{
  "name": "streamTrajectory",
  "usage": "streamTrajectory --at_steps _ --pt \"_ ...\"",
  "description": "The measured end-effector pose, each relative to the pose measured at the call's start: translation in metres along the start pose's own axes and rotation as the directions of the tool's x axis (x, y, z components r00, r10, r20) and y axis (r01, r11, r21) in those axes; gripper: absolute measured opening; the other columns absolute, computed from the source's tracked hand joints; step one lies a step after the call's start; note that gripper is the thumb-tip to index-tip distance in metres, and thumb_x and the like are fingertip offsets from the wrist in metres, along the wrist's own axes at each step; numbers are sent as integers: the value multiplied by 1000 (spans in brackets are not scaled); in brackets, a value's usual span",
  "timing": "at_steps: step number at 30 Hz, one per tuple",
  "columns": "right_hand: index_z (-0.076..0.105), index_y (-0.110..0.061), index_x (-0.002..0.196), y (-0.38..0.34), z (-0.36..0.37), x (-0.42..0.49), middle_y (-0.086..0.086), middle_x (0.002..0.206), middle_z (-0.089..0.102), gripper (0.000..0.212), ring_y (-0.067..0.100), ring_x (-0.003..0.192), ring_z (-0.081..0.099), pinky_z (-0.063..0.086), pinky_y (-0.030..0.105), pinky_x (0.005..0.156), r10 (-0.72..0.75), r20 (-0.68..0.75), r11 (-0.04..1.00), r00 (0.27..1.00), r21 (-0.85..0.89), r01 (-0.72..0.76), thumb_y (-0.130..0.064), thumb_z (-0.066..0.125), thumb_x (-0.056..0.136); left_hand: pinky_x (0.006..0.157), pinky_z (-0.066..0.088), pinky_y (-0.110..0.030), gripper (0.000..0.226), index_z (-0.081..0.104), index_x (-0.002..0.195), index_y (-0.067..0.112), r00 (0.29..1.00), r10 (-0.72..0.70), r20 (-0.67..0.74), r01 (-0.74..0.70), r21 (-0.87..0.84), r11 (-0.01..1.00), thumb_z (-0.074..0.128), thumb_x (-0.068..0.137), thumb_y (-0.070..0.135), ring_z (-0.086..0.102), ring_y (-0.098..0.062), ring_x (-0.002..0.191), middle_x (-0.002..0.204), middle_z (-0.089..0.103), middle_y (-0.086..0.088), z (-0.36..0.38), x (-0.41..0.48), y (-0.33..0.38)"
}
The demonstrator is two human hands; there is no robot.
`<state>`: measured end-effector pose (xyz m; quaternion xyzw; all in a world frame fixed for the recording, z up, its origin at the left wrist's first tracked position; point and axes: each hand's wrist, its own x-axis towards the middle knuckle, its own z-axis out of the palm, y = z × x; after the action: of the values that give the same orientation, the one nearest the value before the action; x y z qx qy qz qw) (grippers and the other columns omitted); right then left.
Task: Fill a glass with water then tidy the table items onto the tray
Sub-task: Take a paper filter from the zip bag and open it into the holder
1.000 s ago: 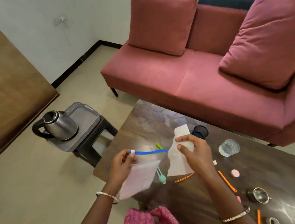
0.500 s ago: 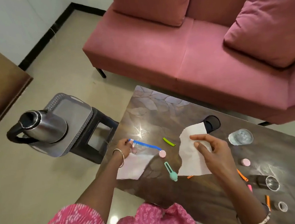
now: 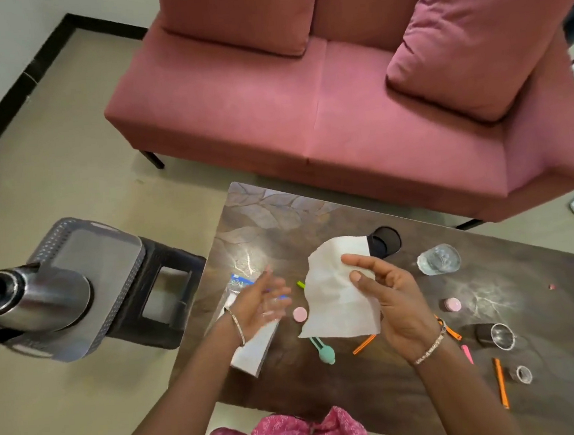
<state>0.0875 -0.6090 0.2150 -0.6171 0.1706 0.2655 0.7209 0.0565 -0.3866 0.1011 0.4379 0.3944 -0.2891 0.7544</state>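
Tissue (image 3: pixel 333 299) like this is light, limp and tears easily, so we judge an edge pinch safest. Our right hand (image 3: pixel 393 300) pinches its upper edge between thumb and fingers, holding it above the table (image 3: pixel 411 379). Our left hand (image 3: pixel 259 303) hovers open and blurred over the clear zip bag (image 3: pixel 251 349) lying at the table's left edge; the tray (image 3: pixel 93 263) waits well apart.

glossy steel kettle (image 3: pixel 41 302), matt paper tissue (image 3: pixel 333 299)
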Motion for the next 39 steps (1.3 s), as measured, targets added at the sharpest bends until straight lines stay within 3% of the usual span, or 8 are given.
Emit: streamTrajectory --at_steps 2,6,11,19,23,27,33,39 --pt "73 -8 110 -3 0 -4 15 110 73 24 22 88 72 61 30 67 5 32 999 999 48 -7 -2 65 88 71 57 -33 66 71 106 10 946 -89 311 130 -115 985 54 82 69 64 -20 79 95 70 -6 18 -19 -1" --pt "72 -10 112 -8 -6 -13 19 111 72 25 24 90 72 61 31 69 -25 64 998 998 59 21 -3 66 88 112 34 -53 60 51 137 12 852 46 521 101 -250 963 53 93 53 48 -33 131 139 52 -16 45 -38 -3" --pt "62 -21 121 -7 -22 -22 19 104 74 42 31 90 73 61 41 70 -163 -37 987 986 -17 163 1 69 86 64 58 -28 40 68 111 10 934 263 242 -266 -17 964 76 76 26 73 -21 90 105 74 -11 62 -53 15" --pt "51 -15 127 12 -58 -15 13 87 78 68 28 77 76 59 35 58 -14 -301 998 954 -59 -4 4 83 71 77 59 -37 26 71 105 15 816 534 219 -578 321 751 77 79 16 73 -21 91 98 76 -2 86 -47 18" --pt "66 7 112 24 -76 -10 17 91 77 42 24 75 76 59 30 56 259 -200 961 945 154 -231 3 79 73 76 60 -35 29 68 106 24 816 521 251 -578 341 741 76 80 17 72 -17 91 100 75 3 99 -36 4" --pt "65 5 116 40 -101 -3 22 113 71 44 38 106 68 55 54 91 296 -91 928 951 265 -263 3 77 73 69 58 -24 29 69 103 21 845 481 235 -534 426 730 80 76 16 72 -15 86 94 76 3 111 -15 -14" --pt "70 2 98 67 -149 11 19 97 75 29 36 92 72 58 53 86 146 -355 967 923 -145 -209 8 79 72 78 52 -26 30 71 99 13 854 519 48 -364 767 529 81 72 18 67 -16 87 93 72 0 152 26 -42" --pt "71 -17 91 68 -198 35 5 89 77 20 26 86 74 60 43 74 -72 -365 968 928 -250 -24 -8 81 76 80 56 -33 37 70 100 15 894 447 26 -332 707 624 85 66 18 67 -19 90 95 73 0 195 44 -49"
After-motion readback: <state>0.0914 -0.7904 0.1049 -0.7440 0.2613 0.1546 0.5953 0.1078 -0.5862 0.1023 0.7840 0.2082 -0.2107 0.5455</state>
